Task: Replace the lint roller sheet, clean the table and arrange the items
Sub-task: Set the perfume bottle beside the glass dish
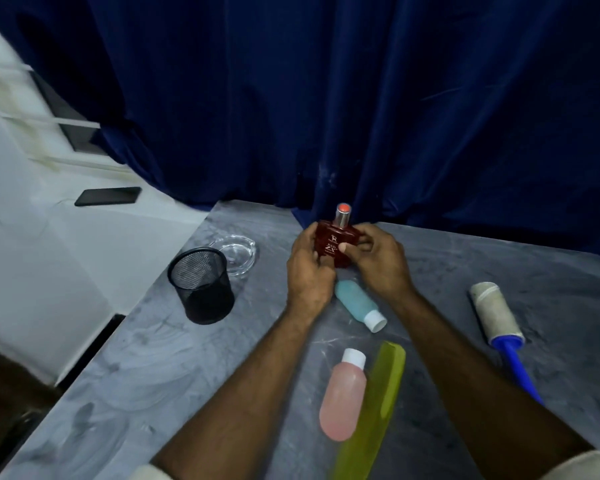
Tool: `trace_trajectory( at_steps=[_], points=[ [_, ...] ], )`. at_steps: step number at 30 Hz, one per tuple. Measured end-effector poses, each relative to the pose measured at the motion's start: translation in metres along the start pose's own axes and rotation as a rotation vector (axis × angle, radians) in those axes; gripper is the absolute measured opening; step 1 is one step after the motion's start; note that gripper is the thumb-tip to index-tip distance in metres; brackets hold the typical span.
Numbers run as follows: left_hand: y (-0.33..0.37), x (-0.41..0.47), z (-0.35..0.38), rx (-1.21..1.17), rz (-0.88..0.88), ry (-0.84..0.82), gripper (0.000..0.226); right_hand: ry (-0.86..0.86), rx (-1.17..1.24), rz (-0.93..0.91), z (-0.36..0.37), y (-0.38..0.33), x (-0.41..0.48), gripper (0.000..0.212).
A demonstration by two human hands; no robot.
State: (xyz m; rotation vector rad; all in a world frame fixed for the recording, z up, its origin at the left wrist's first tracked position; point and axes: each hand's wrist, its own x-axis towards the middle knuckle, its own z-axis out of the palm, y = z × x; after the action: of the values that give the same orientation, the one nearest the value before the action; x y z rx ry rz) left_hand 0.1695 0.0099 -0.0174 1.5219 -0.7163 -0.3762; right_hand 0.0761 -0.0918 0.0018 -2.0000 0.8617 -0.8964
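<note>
A dark red perfume bottle [333, 242] with a silver neck and red cap stands upright near the table's far edge. My left hand [307, 271] grips its left side and my right hand [381, 261] grips its right side. A lint roller [496, 311] with a dirty sheet and a blue handle lies flat at the right. Just in front of my hands lies a blue bottle [359, 304] with a white cap. Closer to me, a pink bottle [343, 398] and a green comb [374, 407] lie side by side on the grey marbled table [153, 375].
A black mesh cup [201, 285] stands at the left, with a clear glass ashtray [238, 252] just behind it. A dark blue curtain [326, 98] hangs behind the table. A black phone [108, 196] lies on a white ledge to the far left.
</note>
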Motion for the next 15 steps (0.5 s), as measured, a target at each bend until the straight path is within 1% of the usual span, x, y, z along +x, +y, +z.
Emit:
trace_trajectory(
  at_steps=[3,5,7,11,15],
  points=[
    [-0.006,-0.006,-0.02,-0.016,0.014,0.107,0.069,-0.082,-0.008,-0.063,0.022,-0.019,0.001,0.022],
    [-0.009,-0.007,-0.033,-0.018,0.005,0.158,0.07,-0.123,0.005,-0.072,0.037,-0.027,0.001,0.021],
    [-0.012,-0.004,-0.043,-0.024,-0.009,0.172,0.07,-0.158,0.026,-0.069,0.05,-0.032,0.0,0.02],
    [-0.017,0.004,-0.056,-0.035,-0.038,0.19,0.07,-0.198,-0.011,-0.069,0.068,-0.038,-0.001,0.02],
    [-0.022,0.006,-0.06,-0.034,-0.096,0.169,0.081,-0.21,-0.063,-0.053,0.076,-0.038,-0.001,0.022]
  ],
)
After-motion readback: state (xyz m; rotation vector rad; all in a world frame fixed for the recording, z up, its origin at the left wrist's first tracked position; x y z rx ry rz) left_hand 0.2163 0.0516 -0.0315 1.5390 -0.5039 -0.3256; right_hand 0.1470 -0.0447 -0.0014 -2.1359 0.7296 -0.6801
